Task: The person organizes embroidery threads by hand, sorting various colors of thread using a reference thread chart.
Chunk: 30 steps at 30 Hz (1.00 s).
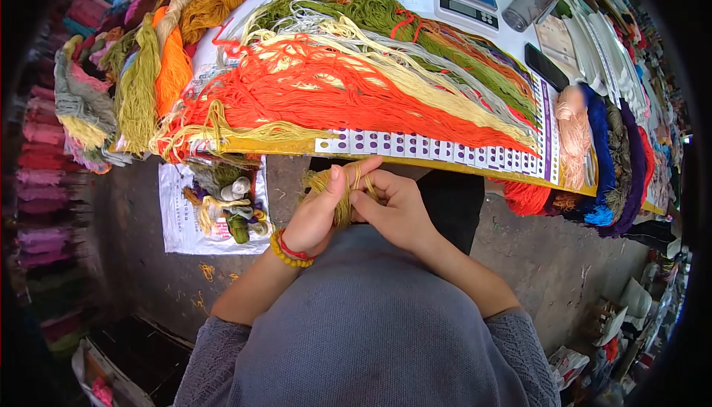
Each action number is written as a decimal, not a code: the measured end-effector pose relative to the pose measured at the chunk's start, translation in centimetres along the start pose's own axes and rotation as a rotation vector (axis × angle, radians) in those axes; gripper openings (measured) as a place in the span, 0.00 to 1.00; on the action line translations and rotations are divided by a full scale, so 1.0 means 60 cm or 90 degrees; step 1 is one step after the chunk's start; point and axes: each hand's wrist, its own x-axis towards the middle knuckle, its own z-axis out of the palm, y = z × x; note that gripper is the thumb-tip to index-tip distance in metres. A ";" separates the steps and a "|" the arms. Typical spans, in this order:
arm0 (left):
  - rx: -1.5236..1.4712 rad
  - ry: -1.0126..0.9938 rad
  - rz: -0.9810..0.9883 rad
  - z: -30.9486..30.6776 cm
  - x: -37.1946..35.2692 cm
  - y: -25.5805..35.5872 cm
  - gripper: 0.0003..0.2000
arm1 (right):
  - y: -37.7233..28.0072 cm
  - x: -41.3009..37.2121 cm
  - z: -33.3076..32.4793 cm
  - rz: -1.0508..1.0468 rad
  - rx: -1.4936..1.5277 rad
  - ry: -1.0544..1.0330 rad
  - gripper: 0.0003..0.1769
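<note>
In front of my body, just below the table's front edge, my left hand (319,210) holds a small bundle of olive-yellow thread (342,213), its fingers closed round it. Close beside it, my right hand (393,207) pinches strands of the same thread, and the fingertips of both hands nearly meet. A yellow and red bracelet circles my left wrist. Above the hands, long red thread (311,99) lies fanned over the table, with cream, grey and green strands behind it. A white card strip with punched holes (445,150) runs along the front edge.
A digital scale (466,7), a clear jar (532,1) and a black phone (546,66) sit at the back right. Coloured skeins (137,96) hang over the table's left side, others (597,140) over its right. A white bag (178,214) with yarn lies below left.
</note>
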 end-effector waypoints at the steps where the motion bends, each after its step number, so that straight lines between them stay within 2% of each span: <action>1: 0.000 0.000 0.001 -0.001 0.000 0.000 0.32 | 0.001 0.001 -0.001 0.003 0.020 -0.005 0.05; 6: -0.097 -0.021 -0.026 -0.006 0.001 0.001 0.34 | 0.010 0.003 -0.003 -0.004 0.035 0.009 0.05; 11: -0.073 -0.017 -0.031 -0.004 0.003 0.001 0.35 | 0.004 0.000 0.000 0.009 0.069 0.006 0.06; 14: -0.089 0.000 -0.048 -0.004 0.002 0.005 0.35 | 0.003 0.000 0.000 -0.024 0.169 0.016 0.06; 16: -0.099 0.014 -0.063 -0.010 0.000 0.006 0.34 | -0.016 -0.003 -0.004 0.048 0.228 0.029 0.06; 18: -0.107 -0.043 -0.067 -0.023 0.001 -0.001 0.33 | -0.014 -0.002 -0.006 0.054 0.230 0.017 0.06; 24: -0.096 0.010 -0.056 -0.012 0.006 0.000 0.33 | -0.010 -0.002 -0.013 0.066 0.217 -0.010 0.06; 27: -0.042 -0.039 -0.065 -0.024 0.006 0.000 0.36 | -0.008 -0.003 -0.014 0.076 0.208 -0.016 0.06; 30: -0.048 -0.001 -0.052 -0.005 0.008 0.003 0.35 | -0.007 -0.003 -0.010 0.047 0.177 -0.016 0.07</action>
